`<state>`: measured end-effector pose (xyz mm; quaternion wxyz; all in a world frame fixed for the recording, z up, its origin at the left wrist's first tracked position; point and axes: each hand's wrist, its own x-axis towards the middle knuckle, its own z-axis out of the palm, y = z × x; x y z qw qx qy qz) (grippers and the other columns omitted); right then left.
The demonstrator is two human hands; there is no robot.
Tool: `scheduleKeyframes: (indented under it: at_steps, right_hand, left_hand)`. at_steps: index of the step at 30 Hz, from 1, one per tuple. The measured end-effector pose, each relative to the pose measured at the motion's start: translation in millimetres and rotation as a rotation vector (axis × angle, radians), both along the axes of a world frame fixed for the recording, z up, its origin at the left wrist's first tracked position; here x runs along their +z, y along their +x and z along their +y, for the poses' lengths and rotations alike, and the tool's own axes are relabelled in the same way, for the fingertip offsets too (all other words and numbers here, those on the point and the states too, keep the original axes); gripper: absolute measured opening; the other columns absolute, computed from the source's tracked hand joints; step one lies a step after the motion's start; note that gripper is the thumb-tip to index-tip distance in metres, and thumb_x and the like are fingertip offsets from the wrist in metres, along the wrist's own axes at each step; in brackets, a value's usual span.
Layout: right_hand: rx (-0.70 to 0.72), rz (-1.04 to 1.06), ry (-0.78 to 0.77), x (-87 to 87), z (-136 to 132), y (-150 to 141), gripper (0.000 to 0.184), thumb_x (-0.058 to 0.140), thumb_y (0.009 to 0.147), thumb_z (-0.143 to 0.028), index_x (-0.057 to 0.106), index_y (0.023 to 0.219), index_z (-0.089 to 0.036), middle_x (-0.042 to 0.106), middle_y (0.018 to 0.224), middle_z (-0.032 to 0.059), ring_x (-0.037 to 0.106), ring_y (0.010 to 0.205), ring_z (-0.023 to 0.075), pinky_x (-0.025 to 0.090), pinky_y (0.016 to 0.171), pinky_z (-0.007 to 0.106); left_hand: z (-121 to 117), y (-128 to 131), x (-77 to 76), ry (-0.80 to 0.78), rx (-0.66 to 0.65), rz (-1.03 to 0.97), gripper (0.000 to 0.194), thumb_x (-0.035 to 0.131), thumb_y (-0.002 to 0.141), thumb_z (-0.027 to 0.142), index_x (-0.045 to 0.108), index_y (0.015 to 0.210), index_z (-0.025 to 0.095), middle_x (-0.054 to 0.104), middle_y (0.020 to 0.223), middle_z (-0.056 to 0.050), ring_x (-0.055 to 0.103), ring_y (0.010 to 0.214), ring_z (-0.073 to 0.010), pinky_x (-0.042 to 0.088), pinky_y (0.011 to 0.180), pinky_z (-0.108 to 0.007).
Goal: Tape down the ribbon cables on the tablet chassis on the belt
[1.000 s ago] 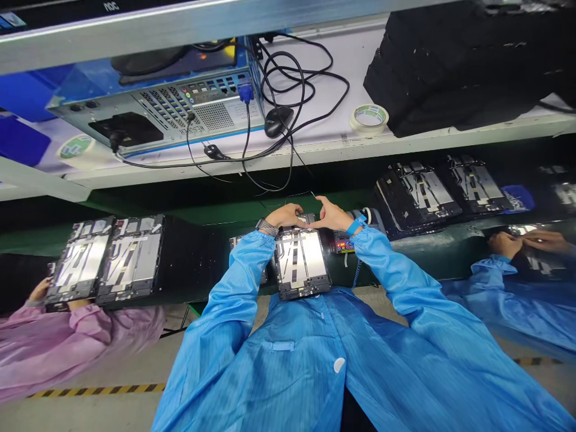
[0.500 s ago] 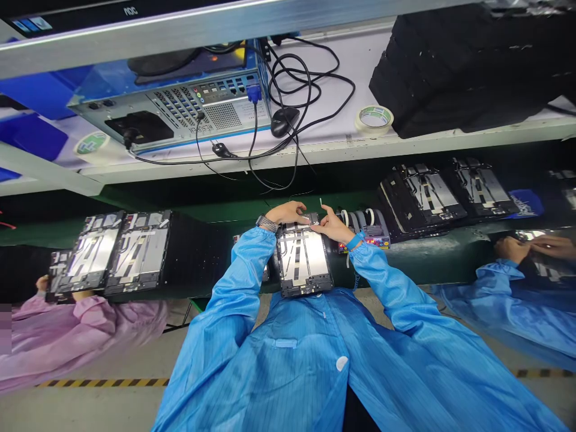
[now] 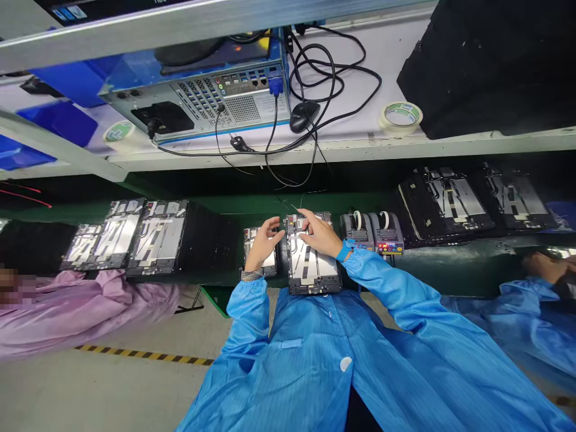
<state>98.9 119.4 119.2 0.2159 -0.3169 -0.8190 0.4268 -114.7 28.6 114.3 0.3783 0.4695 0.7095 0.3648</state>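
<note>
An opened tablet (image 3: pixel 321 267), its silver battery area and dark cables exposed, lies on the dark bench right in front of me. My right hand (image 3: pixel 323 236) rests over its upper part, thumb and fingers drawn together against the surface. A thin pale sliver (image 3: pixel 295 209) shows by the index fingertip; what it is I cannot make out. Beside the tablet's left edge, my left hand (image 3: pixel 262 243) hovers with thumb and fingers apart, holding nothing visible. Under it sits another opened tablet (image 3: pixel 270 264), partly covered by the hand.
Two tape dispensers (image 3: pixel 387 233) stand to the right. Further right are more opened tablets (image 3: pixel 459 201) on dark stacks; others (image 3: pixel 157 237) lie left. A shelf above holds a computer case (image 3: pixel 202 102), cables, a mouse (image 3: pixel 304 116) and a tape roll (image 3: pixel 400 117). Co-workers' sleeves (image 3: pixel 103 300) flank me.
My left hand has left the tablet's top edge and moved left, its fingers parting. My right hand has come left and down over the tablet. The camera view has shifted slightly.
</note>
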Motion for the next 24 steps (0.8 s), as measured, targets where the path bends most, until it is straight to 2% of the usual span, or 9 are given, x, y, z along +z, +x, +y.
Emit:
scheduleKeyframes:
  at_steps: [3,6,9,16,19,21,24]
  right_hand:
    - [0.022,0.013,0.004,-7.1,5.7,-16.2,0.066,0.055,0.090,-0.012,0.039,0.152,-0.025,0.064,0.093,0.0006,0.057,0.076,0.0167,0.045,0.076,0.028]
    - [0.031,0.015,0.040,-8.5,13.0,-24.2,0.065,0.051,0.090,-0.010,0.040,0.152,-0.023,0.063,0.091,0.0007,0.057,0.076,0.0165,0.044,0.077,0.028]
    - [0.050,-0.012,0.086,-6.7,19.1,-28.8,0.063,0.051,0.090,-0.010,0.041,0.151,-0.022,0.064,0.092,0.0015,0.057,0.079,0.0174,0.044,0.077,0.028]
    - [0.080,-0.028,0.124,-7.6,25.8,-34.7,0.061,0.052,0.090,-0.010,0.044,0.149,-0.022,0.064,0.095,0.0026,0.058,0.085,0.0185,0.044,0.080,0.028]
    - [0.099,0.028,0.150,-8.3,27.2,-36.2,0.065,0.050,0.088,-0.007,0.043,0.150,-0.022,0.064,0.105,0.0048,0.057,0.087,0.0184,0.045,0.084,0.030]
    - [0.139,0.054,0.168,-9.2,29.1,-37.6,0.066,0.048,0.086,-0.004,0.045,0.149,-0.023,0.063,0.109,0.0054,0.056,0.087,0.0180,0.045,0.085,0.030]
    - [0.204,0.021,0.168,-12.2,32.7,-39.2,0.062,0.047,0.087,-0.003,0.048,0.146,-0.022,0.063,0.098,0.0026,0.055,0.082,0.0173,0.043,0.078,0.028]
  left_hand:
    - [-8.2,11.2,-21.9,0.031,0.068,-0.049,0.051,0.057,0.094,0.034,0.047,0.144,0.028,0.052,0.153,-0.010,0.054,0.138,-0.0218,0.050,0.109,-0.038]
    - [-6.3,20.8,-32.1,0.065,0.100,-0.092,0.050,0.057,0.095,0.036,0.046,0.143,0.027,0.051,0.153,-0.011,0.054,0.138,-0.0212,0.049,0.110,-0.036]
    - [0.3,26.4,-35.0,0.085,0.116,-0.126,0.048,0.057,0.095,0.034,0.048,0.140,0.024,0.054,0.150,-0.012,0.056,0.136,-0.0203,0.048,0.112,-0.037]
    - [9.5,32.8,-33.4,0.036,0.133,-0.046,0.044,0.054,0.097,0.036,0.051,0.139,0.024,0.060,0.144,-0.012,0.059,0.132,-0.0201,0.050,0.109,-0.037]
    - [10.3,34.9,-37.6,0.042,0.162,-0.030,0.043,0.054,0.097,0.036,0.051,0.137,0.023,0.060,0.143,-0.012,0.060,0.131,-0.0200,0.051,0.106,-0.036]
    - [10.7,34.3,-43.2,0.069,0.182,-0.065,0.042,0.057,0.095,0.036,0.052,0.135,0.023,0.061,0.141,-0.012,0.061,0.129,-0.0201,0.052,0.104,-0.036]
    - [11.9,30.9,-52.6,0.144,0.233,-0.195,0.041,0.067,0.089,0.036,0.056,0.126,0.022,0.064,0.134,-0.012,0.063,0.124,-0.0222,0.053,0.102,-0.038]
